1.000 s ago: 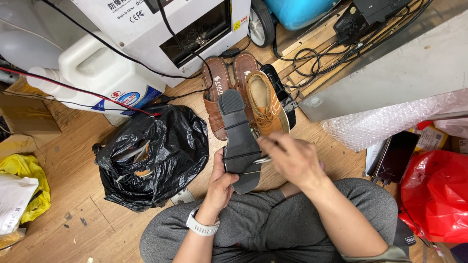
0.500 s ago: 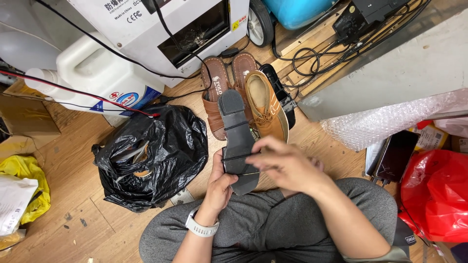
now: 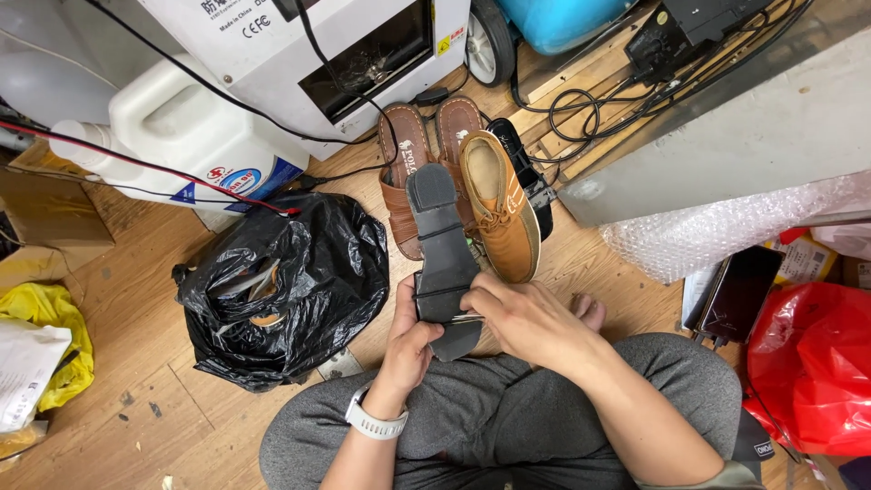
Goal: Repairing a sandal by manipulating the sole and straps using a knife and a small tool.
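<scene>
I hold a black shoe (image 3: pixel 438 243) upside down over my lap, its dark sole facing up. My left hand (image 3: pixel 410 342) grips it from below and behind, near the toe end. My right hand (image 3: pixel 522 315) rests on the sole's right edge, fingers pinched on a thin metal blade or tool (image 3: pixel 460 318) lying across the sole. Beyond the shoe, on the wooden floor, lie a pair of brown sandals (image 3: pixel 406 172) and a tan lace-up shoe (image 3: pixel 501 209).
A black plastic bag (image 3: pixel 290 290) with footwear inside sits at left. A white jug (image 3: pixel 181 145) and a white machine (image 3: pixel 345 45) stand behind. Bubble wrap (image 3: pixel 717 231), a red bag (image 3: pixel 807 372) and a dark phone (image 3: pixel 739 290) lie right; cables (image 3: pixel 626 100) run behind.
My right hand has slid down the sole towards me, from the middle of the shoe to near the toe end. The left hand keeps its hold.
</scene>
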